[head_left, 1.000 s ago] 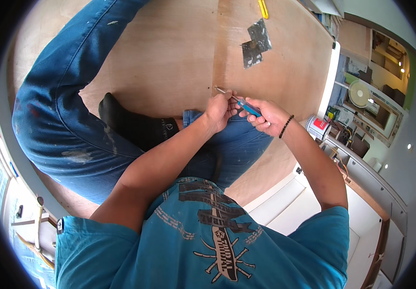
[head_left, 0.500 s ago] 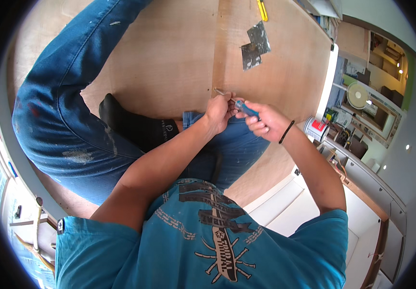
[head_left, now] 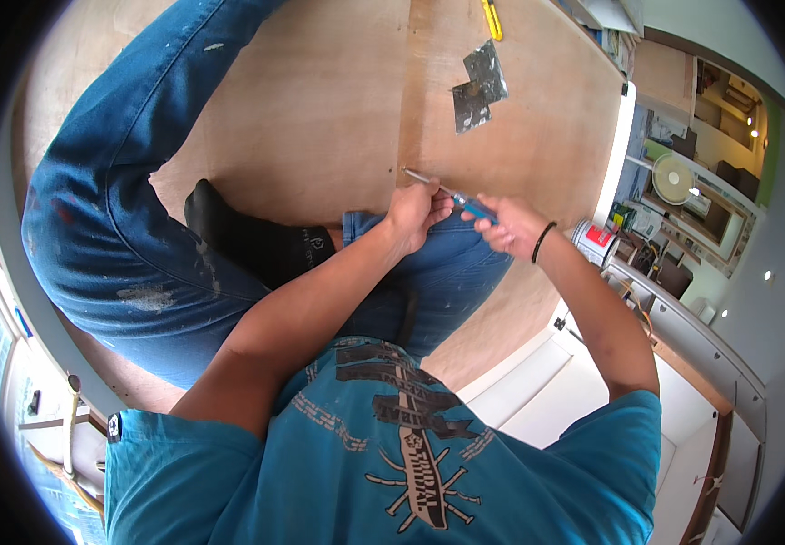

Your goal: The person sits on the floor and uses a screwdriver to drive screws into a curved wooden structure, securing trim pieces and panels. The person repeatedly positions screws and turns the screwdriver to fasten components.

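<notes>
A screwdriver (head_left: 477,210) with a blue handle lies slanted across both of my hands. My right hand (head_left: 515,227) is closed around the handle. Closer to the tip, my left hand (head_left: 417,216) pinches the metal shaft. The tip meets a small screw or hole in the wooden board (head_left: 320,109), along a darker strip; which of the two is too small to tell. Another small dark spot shows just left of the tip. Both hands are above my bent right leg, in blue jeans.
Farther up the board are two overlapping dark scraper blades or plates (head_left: 481,87) and a yellow utility knife (head_left: 492,20). A white tin with a red label (head_left: 595,242) stands right of my forearm. Beyond the board's right side are shelves and a round fan (head_left: 673,179).
My right hand has drawn slightly right and down along with the handle. More of the shaft now shows between the hands. My left hand has barely moved.
</notes>
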A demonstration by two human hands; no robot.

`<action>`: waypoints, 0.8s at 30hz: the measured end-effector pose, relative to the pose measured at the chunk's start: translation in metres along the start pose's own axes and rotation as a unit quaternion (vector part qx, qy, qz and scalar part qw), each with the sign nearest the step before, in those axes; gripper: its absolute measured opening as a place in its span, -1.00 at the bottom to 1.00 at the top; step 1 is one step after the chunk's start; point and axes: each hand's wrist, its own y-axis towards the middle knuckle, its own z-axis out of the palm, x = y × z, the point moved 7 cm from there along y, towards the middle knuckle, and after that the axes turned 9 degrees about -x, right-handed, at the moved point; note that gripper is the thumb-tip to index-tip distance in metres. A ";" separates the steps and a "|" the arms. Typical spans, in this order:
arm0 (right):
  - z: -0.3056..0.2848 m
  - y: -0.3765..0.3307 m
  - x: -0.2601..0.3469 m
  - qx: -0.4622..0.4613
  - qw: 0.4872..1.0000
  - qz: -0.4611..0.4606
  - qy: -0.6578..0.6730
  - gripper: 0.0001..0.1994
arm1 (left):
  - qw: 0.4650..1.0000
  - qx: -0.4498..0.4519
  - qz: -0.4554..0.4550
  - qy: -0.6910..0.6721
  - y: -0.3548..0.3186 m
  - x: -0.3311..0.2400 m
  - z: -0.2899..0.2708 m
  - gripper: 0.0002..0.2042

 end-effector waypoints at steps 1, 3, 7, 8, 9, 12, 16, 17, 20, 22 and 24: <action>0.002 -0.006 -0.004 0.041 0.996 0.066 0.047 -0.56 | 1.000 -0.002 0.004 0.008 0.000 0.000 0.000 -0.80; 0.026 -0.055 0.049 -0.206 0.844 -0.360 -0.341 -0.57 | 1.000 -0.007 0.023 0.001 0.004 -0.004 -0.006 -0.77; 0.054 -0.078 0.055 -0.270 0.581 -0.489 -0.592 -0.59 | 0.999 -0.013 0.029 0.003 0.004 -0.009 -0.008 -0.76; 0.055 -0.075 0.053 -0.257 0.562 -0.473 -0.628 -0.60 | 1.000 -0.007 0.023 -0.002 0.004 -0.006 -0.006 -0.78; 0.046 -0.068 0.052 -0.228 0.667 -0.421 -0.570 -0.60 | 1.000 -0.001 0.017 -0.007 0.004 -0.002 -0.005 -0.80; 0.034 -0.053 0.048 -0.122 0.904 -0.230 -0.340 -0.60 | 1.000 0.007 0.010 -0.015 0.003 -0.003 -0.003 -0.81; 0.039 -0.059 0.046 -0.109 0.953 -0.137 -0.250 -0.61 | 1.000 0.019 0.016 0.004 0.007 -0.005 -0.005 -0.80; 0.040 -0.072 0.063 -0.217 0.837 -0.263 -0.428 -0.62 | 1.000 0.020 0.018 0.002 0.010 -0.008 -0.004 -0.80; 0.074 -0.109 0.072 -0.287 0.582 -0.466 -0.601 -0.65 | 1.000 0.010 0.021 -0.007 0.010 -0.009 -0.009 -0.80; 0.077 -0.090 0.051 -0.300 0.536 -0.471 -0.634 -0.64 | 1.000 0.004 0.024 -0.007 0.007 -0.006 -0.006 -0.79; 0.060 -0.073 0.047 -0.271 0.666 -0.420 -0.553 -0.64 | 1.000 0.005 0.006 0.002 0.001 -0.002 -0.004 -0.80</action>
